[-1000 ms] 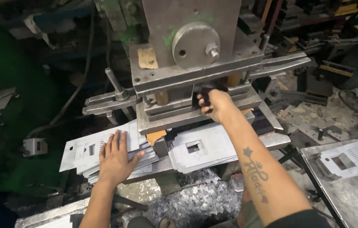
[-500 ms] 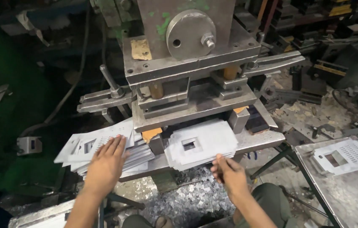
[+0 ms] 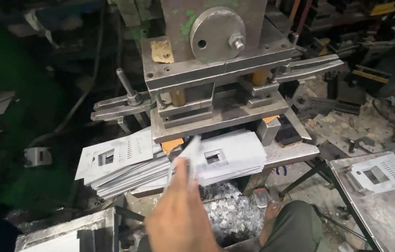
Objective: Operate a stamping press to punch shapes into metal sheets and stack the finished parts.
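At the press bed's front edge, my hand [image 3: 181, 217] pinches one thin, stiff, light punched sheet [image 3: 184, 156] by its sharp-looking lower edge, between the two stacked piles.

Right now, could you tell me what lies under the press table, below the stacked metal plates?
A heap of small shiny metal offcuts lies under the press table. The hand holding a blurred plate covers the heap's left part.

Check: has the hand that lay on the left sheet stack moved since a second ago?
Yes. The hand has left the left stack and now holds a blurred sheet in front of the press.
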